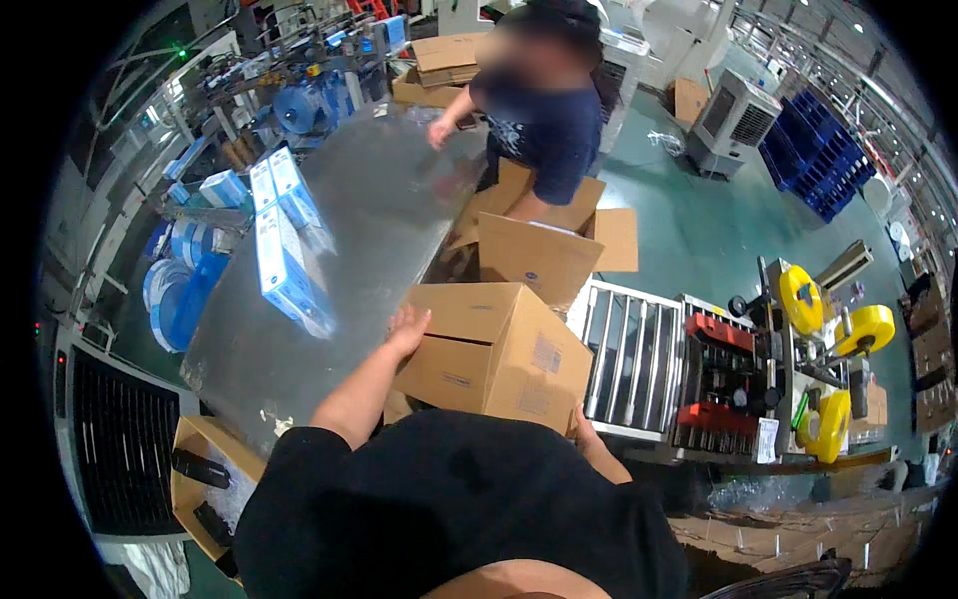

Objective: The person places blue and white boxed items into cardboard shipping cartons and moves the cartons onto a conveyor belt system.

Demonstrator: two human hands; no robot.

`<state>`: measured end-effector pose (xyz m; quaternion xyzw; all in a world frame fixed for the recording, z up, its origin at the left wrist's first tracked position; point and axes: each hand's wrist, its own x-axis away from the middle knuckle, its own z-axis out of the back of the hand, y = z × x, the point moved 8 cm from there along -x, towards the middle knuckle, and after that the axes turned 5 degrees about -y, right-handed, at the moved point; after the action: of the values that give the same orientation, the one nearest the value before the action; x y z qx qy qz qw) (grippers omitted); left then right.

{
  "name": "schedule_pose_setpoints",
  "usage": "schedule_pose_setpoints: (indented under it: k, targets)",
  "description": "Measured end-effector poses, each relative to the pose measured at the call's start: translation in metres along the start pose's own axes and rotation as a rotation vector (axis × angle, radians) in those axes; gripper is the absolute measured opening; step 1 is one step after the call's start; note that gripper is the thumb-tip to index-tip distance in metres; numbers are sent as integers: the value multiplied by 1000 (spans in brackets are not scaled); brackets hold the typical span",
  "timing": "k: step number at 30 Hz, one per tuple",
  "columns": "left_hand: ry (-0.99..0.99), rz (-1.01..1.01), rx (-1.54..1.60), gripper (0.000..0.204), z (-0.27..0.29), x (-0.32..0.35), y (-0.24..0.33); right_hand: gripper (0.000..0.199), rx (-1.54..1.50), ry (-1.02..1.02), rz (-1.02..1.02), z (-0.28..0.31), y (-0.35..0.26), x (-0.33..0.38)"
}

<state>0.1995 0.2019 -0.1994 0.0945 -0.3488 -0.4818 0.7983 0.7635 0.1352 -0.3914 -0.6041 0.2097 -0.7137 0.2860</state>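
A closed brown cardboard box (544,361) stands right in front of my body, its top flaps meeting at a dark seam. My left hand (407,329) presses against its left side, fingers pointing forward near the far corner. At the near right edge of the box is my right hand (589,444), its fingers partly hidden by the box. The box is held between the two hands. Just beyond it stands an open carton (537,262) with raised flaps, and a co-worker (549,120) has one arm reaching into it.
Blue-and-white packages (284,255) lie on the grey table (369,215) at left. A roller conveyor (631,359) runs to the right, toward a taping machine with yellow wheels (826,424). An open carton of dark items (215,469) stands at lower left. Blue pallets (813,155) stand far right.
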Motion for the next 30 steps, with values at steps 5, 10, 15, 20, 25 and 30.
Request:
schedule_pose_setpoints:
  k: [5,10,15,20,25,30]
  targets:
    - [-29,-208,269,72,21,21,23,52,-145,-199,113,-7,-19,18]
    - [-535,-92,1413,68,-39,27,5,15,-455,-159,640,57,-198,191]
    - [-527,-9,1281,74,-60,37,17,30,-4,-138,796,2,-283,262]
    - [-372,-66,1013,86,-5,47,15,46,884,132,1247,-132,-325,280]
    - [170,-185,189,88,35,60,29,60,717,38,658,-131,-272,153]
    - [73,-101,272,51,47,51,-3,57,558,70,851,-69,-242,139]
